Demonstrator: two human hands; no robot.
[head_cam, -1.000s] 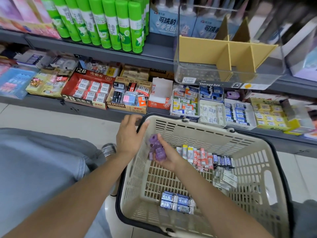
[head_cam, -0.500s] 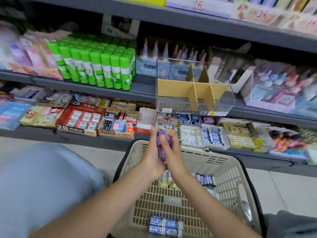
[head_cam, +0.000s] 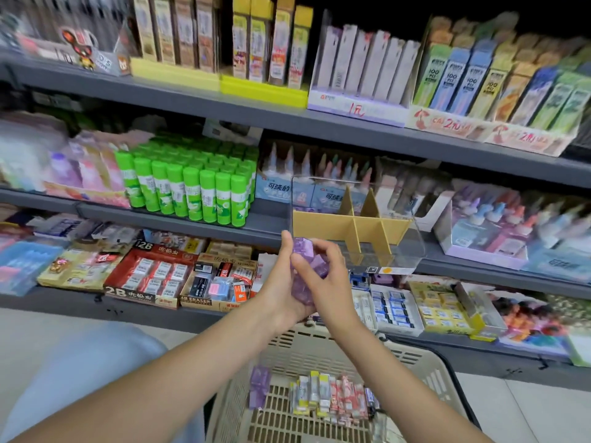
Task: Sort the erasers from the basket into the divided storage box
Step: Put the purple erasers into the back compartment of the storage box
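Both hands hold a cluster of purple erasers in front of the shelf. My left hand cups them from the left and below; my right hand pinches them from the right. Just behind and to the right stands the clear storage box with tan cardboard dividers, nothing visible in its compartments. Below my forearms is the beige basket, holding more purple erasers and a row of yellow, white and red wrapped erasers.
Grey shelves carry green glue sticks, boxes of 2B and 4B erasers, blue and yellow eraser trays and pen displays above. My knee in light-blue fabric is at lower left over a tiled floor.
My hands lifted the purple erasers out of the basket up toward the storage box. The view tilted upward, showing higher shelves and less of the basket.
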